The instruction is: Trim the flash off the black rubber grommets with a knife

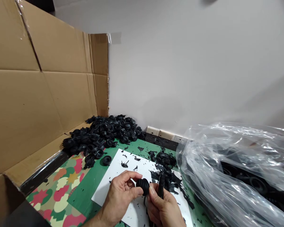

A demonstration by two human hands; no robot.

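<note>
My left hand (119, 195) pinches a small black ribbed rubber part (143, 185) between thumb and fingers, over a white sheet (113, 186). My right hand (163, 206) is closed around a dark, slim tool (161, 186) and its thumb presses against the same rubber part. A big heap of similar black rubber parts (101, 135) lies at the back left of the table. Black trimmings (167, 171) are scattered on the white sheet just beyond my hands.
A tall cardboard wall (38, 88) closes off the left side. A clear plastic bag (236, 167) holding more black parts fills the right. The table has a green and floral patterned cover (61, 186). A white wall stands behind.
</note>
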